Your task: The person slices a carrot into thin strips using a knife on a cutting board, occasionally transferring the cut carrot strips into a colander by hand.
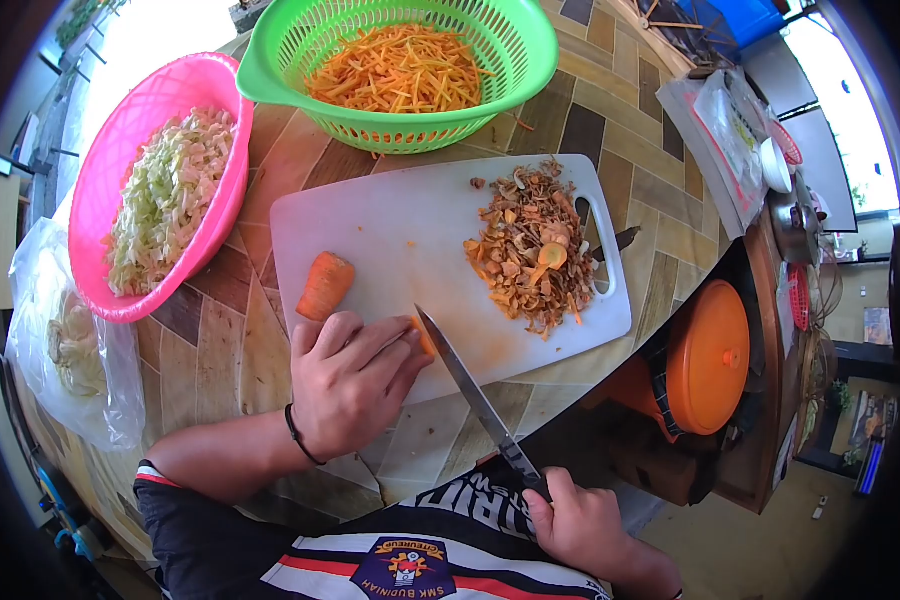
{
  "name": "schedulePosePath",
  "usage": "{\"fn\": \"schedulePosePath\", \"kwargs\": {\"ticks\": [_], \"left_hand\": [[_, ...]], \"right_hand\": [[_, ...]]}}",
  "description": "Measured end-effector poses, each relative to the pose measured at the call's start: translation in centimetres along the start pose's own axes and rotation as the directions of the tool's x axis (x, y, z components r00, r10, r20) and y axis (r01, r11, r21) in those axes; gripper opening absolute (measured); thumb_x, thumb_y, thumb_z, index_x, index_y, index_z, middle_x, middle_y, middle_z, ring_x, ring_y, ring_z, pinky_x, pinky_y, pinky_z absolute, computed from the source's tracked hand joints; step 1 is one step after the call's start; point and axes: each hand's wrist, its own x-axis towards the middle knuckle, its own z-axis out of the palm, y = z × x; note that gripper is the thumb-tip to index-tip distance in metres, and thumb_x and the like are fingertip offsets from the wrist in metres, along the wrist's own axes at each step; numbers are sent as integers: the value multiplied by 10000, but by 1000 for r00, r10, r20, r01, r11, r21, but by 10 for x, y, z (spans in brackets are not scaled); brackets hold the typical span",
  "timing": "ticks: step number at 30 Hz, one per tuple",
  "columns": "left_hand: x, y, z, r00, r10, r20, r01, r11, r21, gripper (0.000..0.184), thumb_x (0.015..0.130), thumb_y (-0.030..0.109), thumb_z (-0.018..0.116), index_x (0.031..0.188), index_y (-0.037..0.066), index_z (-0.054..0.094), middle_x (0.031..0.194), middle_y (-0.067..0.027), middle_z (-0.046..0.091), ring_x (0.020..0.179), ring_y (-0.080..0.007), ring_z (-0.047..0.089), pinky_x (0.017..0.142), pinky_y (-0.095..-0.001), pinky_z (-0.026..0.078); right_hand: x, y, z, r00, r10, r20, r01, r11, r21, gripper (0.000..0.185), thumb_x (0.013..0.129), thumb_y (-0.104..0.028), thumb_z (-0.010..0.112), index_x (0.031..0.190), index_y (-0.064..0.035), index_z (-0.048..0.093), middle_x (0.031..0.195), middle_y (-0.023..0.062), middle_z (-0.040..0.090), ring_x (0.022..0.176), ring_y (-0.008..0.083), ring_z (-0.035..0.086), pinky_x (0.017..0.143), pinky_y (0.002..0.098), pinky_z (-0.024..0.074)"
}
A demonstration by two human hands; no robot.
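Note:
On the white cutting board (380,230), my left hand (355,378) has its fingers curled over a piece of carrot (424,338), of which only an orange edge shows. My right hand (582,520) is wrapped around the dark handle of a knife (475,395). The blade slants up and left, its tip beside the carrot piece under my left fingers. Just above my left hand lies a larger carrot chunk (326,286). A heap of brown carrot peelings and trimmings (532,250) covers the board's right side, close to its handle slot.
A green colander (400,135) of shredded carrot (400,72) stands behind the board. To the left are a pink basket (232,215) of chopped cabbage (170,200) and a clear plastic bag (120,390). An orange lidded container (708,357) sits below the table's right edge.

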Motion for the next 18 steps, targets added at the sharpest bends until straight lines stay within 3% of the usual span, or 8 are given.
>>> {"fn": "schedulePosePath", "kwargs": {"ticks": [12,18], "left_hand": [[-1,-1,1,1000,10,-15,-10,1000,-8,273,709,209,812,953,106,746,1040,67,704,800,-125,539,695,-322,355],[-2,-1,2,999,23,-27,-23,1000,-10,271,718,207,806,958,98,745,1039,61,709,781,-112,538,685,-313,349]], "right_hand": [[-6,-2,-2,997,15,79,-18,999,36,259,952,-257,595,997,-10,531,565,141,597,482,355,612,441,454,480],[-3,-15,-5,988,98,122,-88,992,-90,266,954,-265,586,952,-15,496,553,148,597,465,361,604,431,466,482]]}}
